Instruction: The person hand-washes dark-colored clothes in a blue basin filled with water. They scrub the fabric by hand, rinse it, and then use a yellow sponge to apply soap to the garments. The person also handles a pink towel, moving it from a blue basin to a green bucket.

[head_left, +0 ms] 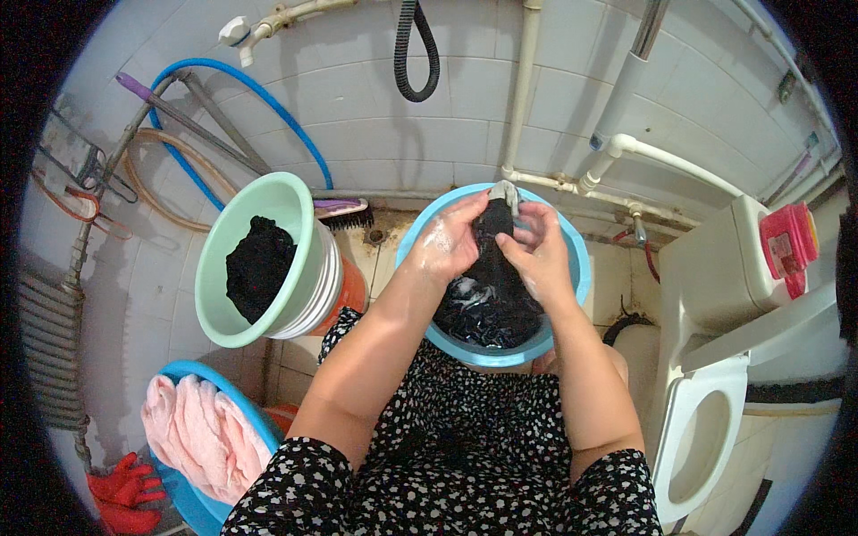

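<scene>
Over a light blue basin in front of me, my left hand and my right hand grip a wet black cloth garment between them. Suds cling to the back of my left hand. A pale grey, wet-looking end of cloth sticks up between my hands at the top. The rest of the black fabric hangs down into the basin, where soapy water and more dark cloth lie. My fingertips are partly hidden by the fabric.
Left of the basin, a pale green basin holding black cloth rests on a bucket. Nearer lie a blue tub with a pink towel and red rubber gloves. A brush sits behind; a toilet stands right.
</scene>
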Demonstrator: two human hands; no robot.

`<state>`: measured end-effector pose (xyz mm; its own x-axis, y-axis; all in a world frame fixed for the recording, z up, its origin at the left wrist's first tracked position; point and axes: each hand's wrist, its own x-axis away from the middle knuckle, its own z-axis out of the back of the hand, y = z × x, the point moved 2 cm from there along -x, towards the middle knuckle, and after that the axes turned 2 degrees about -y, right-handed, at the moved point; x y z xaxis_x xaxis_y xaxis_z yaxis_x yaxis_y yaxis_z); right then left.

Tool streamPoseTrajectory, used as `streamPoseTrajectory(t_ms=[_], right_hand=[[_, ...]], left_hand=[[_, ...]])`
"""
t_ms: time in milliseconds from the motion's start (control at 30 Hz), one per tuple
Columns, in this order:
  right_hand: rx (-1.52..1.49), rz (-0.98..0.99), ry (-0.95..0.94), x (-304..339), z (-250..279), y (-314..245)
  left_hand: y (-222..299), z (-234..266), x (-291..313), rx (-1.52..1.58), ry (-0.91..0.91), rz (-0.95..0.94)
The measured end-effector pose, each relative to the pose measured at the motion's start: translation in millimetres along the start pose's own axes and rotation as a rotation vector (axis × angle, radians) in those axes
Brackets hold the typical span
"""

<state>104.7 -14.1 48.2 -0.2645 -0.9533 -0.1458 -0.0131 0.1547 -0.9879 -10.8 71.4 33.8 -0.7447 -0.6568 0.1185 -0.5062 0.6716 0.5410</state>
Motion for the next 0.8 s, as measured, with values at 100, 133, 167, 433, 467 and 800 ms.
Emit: streamPoseTrajectory(t_ms=[100, 133, 167, 433, 467, 800], right_hand=[[0.062, 0.014, 0.023, 3.2, -8.1, -6.0], [0.04, 0.032, 0.006, 3.3, -8.6, -5.8], [0.197, 0.109, -0.004, 3.7, -5.5, -0.7], [0.407, 0.146, 0.088, 2.6, -1.8, -6.5], [0.391, 0.13, 0.099, 2.1, -1.0, -10.8], [-0.816, -0.164, 0.239, -15.3, 43.7, 6.4]], left_hand=[[-0.9, -10.1, 5.3, -0.067, -0.01, -0.07], [2.8, -19.3, 9.9, -0.093, -0.045, -0.091], [5.5, -26.6, 13.0, -0.12, -0.08, -0.111], [7.3, -25.9, 16.5, -0.581, 0.104, -0.219], [11.1, -28.1, 19.5, -0.629, 0.162, -0.187], [11.0, -28.1, 20.4, -0.839, -0.23, -0.084]])
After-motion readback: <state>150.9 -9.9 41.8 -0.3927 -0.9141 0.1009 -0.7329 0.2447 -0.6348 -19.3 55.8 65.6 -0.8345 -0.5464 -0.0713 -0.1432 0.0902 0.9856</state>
